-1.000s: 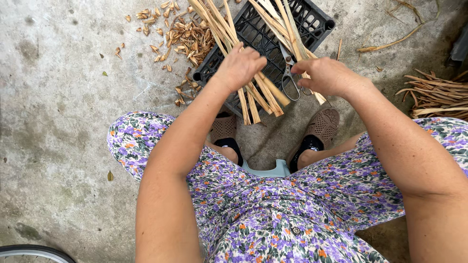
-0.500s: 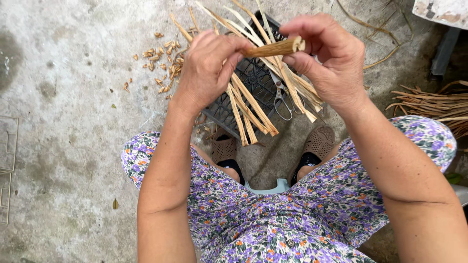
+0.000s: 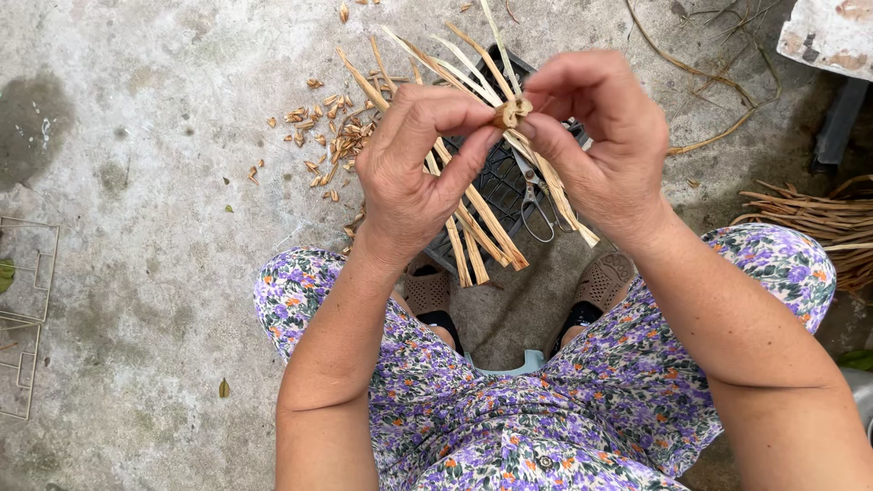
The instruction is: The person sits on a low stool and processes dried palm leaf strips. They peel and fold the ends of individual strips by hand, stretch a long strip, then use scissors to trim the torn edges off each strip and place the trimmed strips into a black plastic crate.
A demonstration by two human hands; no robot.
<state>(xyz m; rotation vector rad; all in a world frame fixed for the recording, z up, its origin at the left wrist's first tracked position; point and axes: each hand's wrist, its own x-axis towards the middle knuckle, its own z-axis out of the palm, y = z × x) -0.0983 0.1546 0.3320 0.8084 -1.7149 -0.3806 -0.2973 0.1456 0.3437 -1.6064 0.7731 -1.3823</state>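
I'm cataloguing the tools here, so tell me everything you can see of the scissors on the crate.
The metal scissors lie on the black plastic slatted crate, grey and dull, with two looped handles pointing toward the person. Their blades run up under the tan dried plant strips and behind the right hand, so the tips are hidden. Neither hand touches them.

Left hand (image 3: 414, 173), right hand (image 3: 600, 136) raised — fingertips pinched together.
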